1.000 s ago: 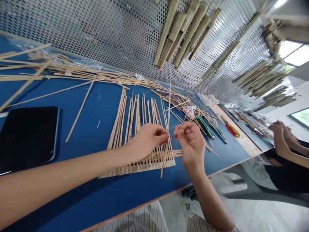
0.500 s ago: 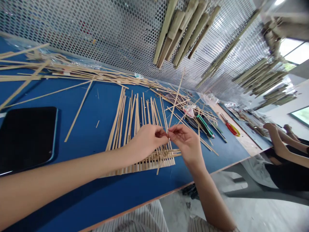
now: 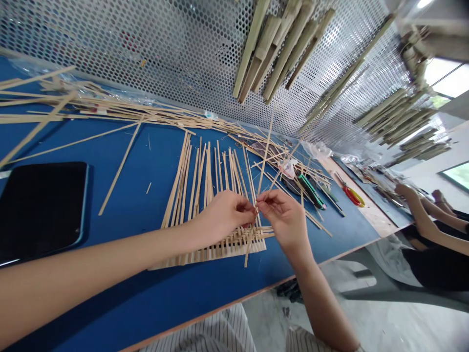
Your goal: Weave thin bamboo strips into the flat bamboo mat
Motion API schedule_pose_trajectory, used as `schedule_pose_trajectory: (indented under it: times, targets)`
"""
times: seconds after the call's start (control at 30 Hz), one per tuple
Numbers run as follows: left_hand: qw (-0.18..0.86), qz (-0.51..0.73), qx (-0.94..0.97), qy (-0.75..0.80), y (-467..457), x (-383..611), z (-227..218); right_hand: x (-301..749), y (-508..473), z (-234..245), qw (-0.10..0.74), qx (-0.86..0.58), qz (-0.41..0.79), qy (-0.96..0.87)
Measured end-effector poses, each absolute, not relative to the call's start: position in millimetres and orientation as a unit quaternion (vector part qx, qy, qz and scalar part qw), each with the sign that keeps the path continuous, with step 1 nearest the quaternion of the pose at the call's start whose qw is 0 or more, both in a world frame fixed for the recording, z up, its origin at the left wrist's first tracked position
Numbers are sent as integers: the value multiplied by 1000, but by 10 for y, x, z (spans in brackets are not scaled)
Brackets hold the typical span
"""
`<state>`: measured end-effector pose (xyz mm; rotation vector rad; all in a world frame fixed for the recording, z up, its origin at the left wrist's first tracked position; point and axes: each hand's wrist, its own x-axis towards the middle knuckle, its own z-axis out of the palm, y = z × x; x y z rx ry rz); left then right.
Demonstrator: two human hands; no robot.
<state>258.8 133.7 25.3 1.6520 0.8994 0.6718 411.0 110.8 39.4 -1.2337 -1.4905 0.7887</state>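
Observation:
A partly woven mat of thin bamboo strips [image 3: 205, 195] lies on the blue table [image 3: 146, 293], its woven band near the front edge. My left hand [image 3: 223, 217] and my right hand [image 3: 284, 220] meet above the mat's right side. Both pinch one long loose bamboo strip [image 3: 264, 156] that stands nearly upright, its lower end reaching down past the woven band. The fingers of both hands are closed on it.
A dark tablet [image 3: 40, 208] lies at the left. Loose strips [image 3: 91, 110] pile along the perforated metal wall. Red-handled scissors [image 3: 351, 195] and a green-edged tool [image 3: 311, 193] lie at the right. Another person's arms [image 3: 428, 220] rest beyond the table's right end.
The right hand moved left to meet the left hand on the strip. The strip's top tilted from upright toward the right.

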Motion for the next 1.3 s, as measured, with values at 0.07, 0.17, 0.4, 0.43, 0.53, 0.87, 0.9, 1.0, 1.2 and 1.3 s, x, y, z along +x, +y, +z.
schedule_pose_trajectory:
  times: [0.07, 0.17, 0.4, 0.43, 0.53, 0.87, 0.9, 1.0, 1.2, 1.3]
  targets:
    - [554, 286, 689, 370, 1342, 2586, 247, 4099, 1082, 407, 506, -508, 323, -617]
    - [569, 295, 677, 361, 1351, 2593, 230, 4087, 1043, 429, 512, -508, 315, -617]
    - [562, 303, 680, 359, 1397, 2583, 212, 4100, 1065, 453, 491, -512, 333, -621]
    - [552, 304, 685, 365, 1407, 2575, 225, 4106, 1075, 454, 481, -513, 341, -624]
    - [519, 310, 698, 384, 1424, 2559, 280, 4125, 1093, 456, 456, -517, 361, -628]
    - [463, 291, 741, 390, 1352, 2559, 339, 4174, 1126, 419, 445, -546, 357, -614]
    - [459, 288, 744, 390, 1347, 2559, 342, 4174, 1128, 415, 442, -548, 356, -615]
    - [445, 283, 751, 397, 1338, 2558, 350, 4169, 1124, 403, 431, -550, 357, -620]
    - [434, 270, 760, 403, 1314, 2566, 317, 4165, 1098, 350, 410, -550, 344, -641]
    - [438, 263, 760, 401, 1304, 2566, 307, 4161, 1090, 326, 406, -553, 329, -649]
